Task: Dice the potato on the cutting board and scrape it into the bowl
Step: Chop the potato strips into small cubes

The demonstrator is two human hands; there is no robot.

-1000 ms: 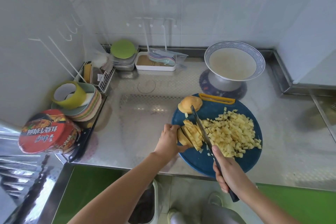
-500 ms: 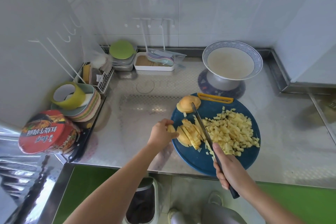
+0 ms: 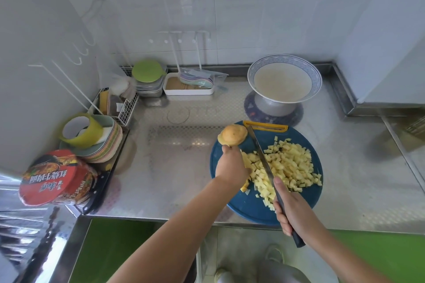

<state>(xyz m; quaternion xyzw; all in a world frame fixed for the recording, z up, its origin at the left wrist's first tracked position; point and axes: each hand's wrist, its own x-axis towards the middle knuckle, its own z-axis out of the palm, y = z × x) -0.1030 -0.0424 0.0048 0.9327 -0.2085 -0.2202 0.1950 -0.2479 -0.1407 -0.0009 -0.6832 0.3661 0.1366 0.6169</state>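
Observation:
A round blue cutting board (image 3: 243, 204) lies at the counter's front edge. A heap of diced potato (image 3: 287, 167) covers its right half. An uncut potato half (image 3: 232, 134) sits at the board's upper left rim. My left hand (image 3: 231, 165) is at the board's left side; its fingers reach toward that potato half and hide the cut strips beneath. My right hand (image 3: 291, 211) grips the dark handle of a knife (image 3: 262, 156), whose blade lies across the board between my left hand and the dice. The white bowl (image 3: 284, 79) with a blue rim stands behind the board.
A stack of plates with a yellow-green cup (image 3: 80, 130) and a red instant-noodle tub (image 3: 54, 178) sit at the left. A wire basket (image 3: 119, 105), a green-lidded container (image 3: 148, 71) and a white tray (image 3: 187, 86) line the back wall. The counter edge runs just under the board.
My left hand let go of the sliced strips, swung off to the left, then came back onto the board and reached up toward the uncut potato half. The knife barely moved.

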